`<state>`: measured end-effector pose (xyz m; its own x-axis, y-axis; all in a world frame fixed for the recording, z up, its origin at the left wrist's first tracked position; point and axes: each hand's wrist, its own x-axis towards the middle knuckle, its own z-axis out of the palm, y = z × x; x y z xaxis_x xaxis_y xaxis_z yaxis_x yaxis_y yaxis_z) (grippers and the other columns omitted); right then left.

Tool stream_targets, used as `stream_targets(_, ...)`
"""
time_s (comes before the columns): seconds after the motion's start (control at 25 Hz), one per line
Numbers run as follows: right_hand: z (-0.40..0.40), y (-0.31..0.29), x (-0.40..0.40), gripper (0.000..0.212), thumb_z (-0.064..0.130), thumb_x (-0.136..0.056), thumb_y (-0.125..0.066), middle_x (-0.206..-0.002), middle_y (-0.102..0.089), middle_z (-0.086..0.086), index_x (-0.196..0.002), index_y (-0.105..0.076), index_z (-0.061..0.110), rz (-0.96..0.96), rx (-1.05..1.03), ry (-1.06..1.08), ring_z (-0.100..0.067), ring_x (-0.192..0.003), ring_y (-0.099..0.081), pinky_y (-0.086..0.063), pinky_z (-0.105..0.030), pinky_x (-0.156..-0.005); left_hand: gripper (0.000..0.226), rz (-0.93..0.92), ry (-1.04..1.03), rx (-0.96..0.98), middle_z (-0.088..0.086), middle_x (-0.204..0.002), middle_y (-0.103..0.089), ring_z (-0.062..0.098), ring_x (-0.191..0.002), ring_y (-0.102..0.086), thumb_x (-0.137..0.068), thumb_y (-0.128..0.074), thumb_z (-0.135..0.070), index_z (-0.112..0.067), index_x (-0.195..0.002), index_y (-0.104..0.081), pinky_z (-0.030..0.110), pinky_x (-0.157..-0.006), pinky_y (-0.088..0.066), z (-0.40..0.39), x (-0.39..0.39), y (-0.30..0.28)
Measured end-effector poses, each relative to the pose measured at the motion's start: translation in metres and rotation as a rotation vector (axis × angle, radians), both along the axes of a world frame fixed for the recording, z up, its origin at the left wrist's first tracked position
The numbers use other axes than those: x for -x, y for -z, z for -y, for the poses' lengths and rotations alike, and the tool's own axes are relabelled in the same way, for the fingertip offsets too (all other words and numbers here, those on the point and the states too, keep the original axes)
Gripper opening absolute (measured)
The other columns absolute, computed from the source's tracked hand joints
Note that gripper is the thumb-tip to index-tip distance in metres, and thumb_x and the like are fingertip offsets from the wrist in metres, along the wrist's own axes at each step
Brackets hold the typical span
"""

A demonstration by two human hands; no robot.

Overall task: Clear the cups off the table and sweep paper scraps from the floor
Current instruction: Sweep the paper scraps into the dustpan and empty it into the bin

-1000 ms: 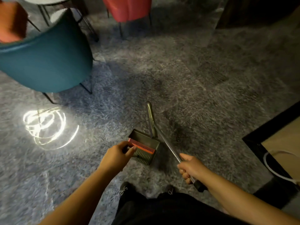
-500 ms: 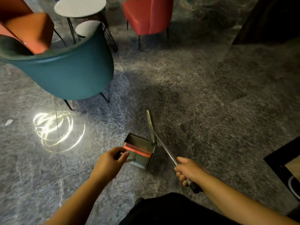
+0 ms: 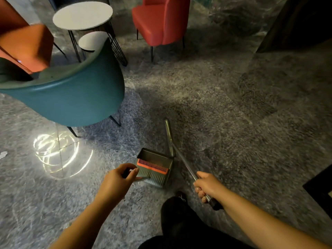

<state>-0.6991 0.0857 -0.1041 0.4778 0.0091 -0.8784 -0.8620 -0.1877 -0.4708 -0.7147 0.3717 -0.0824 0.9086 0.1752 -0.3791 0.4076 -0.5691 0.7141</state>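
Note:
My left hand grips the dark end of a handle just left of the grey-green dustpan, which has an orange comb strip and hangs low over the floor. My right hand is wrapped around the metal pole of the broom. The pole runs up and left to a narrow olive broom head behind the dustpan. A small white paper scrap lies on the floor at the far left edge. The round white table and the smaller one show no cups.
A teal chair stands close on the left, with an orange chair behind it and a red chair at the back. A bright light reflection lies on the grey marble floor. My dark trouser leg and shoe are below.
The view has tilted upward, bringing the tables and chairs further into sight. Both hands keep the same grips, and the dustpan and broom stay in about the same place between them.

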Motion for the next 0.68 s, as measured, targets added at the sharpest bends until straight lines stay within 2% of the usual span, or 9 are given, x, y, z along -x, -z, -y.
stream_targets(0.2,0.015,-0.001,-0.078,0.048,-0.001,-0.094,-0.039,-0.057,-0.038,-0.005,-0.140,-0.035,0.010,-0.032,0.015,0.002,-0.009,-0.036,-0.031,-0.022,-0.017,-0.041,0.007,0.002,-0.024,-0.010,-0.019,-0.072,-0.069,0.019,-0.042,-0.058,-0.089,-0.064,-0.040,-0.042,-0.083,-0.065,0.033,-0.036,-0.048,0.012,-0.079,-0.008)
stream_targets(0.36,0.030,-0.009,-0.130,0.055,0.000,-0.094,-0.040,-0.059,-0.040,-0.007,-0.146,-0.030,0.013,-0.041,0.025,-0.033,-0.010,-0.037,-0.032,-0.024,-0.018,-0.041,0.007,0.000,-0.054,-0.004,-0.008,-0.077,-0.071,0.021,-0.045,-0.061,-0.090,-0.064,-0.039,-0.044,-0.084,-0.064,0.030,-0.034,-0.045,0.019,-0.132,-0.012)
stream_targets(0.52,0.028,-0.013,-0.162,0.067,0.001,-0.094,-0.043,-0.057,-0.044,-0.006,-0.152,-0.016,0.021,-0.073,0.017,-0.018,-0.010,-0.035,-0.034,-0.026,-0.017,-0.038,0.011,0.023,-0.064,-0.008,-0.008,-0.077,-0.070,0.018,-0.045,-0.061,-0.090,-0.065,-0.038,-0.044,-0.081,-0.064,0.029,-0.034,-0.044,0.015,-0.169,-0.014)
stream_targets(0.68,0.010,-0.014,-0.188,0.062,0.002,-0.095,-0.042,-0.057,-0.042,-0.005,-0.150,-0.022,0.020,-0.090,0.023,-0.033,-0.009,-0.033,-0.034,-0.026,-0.016,-0.037,0.010,0.019,-0.067,-0.010,-0.008,-0.076,-0.070,0.022,-0.044,-0.060,-0.090,-0.064,-0.041,-0.044,-0.081,-0.063,0.028,-0.034,-0.044,-0.006,-0.194,-0.012)
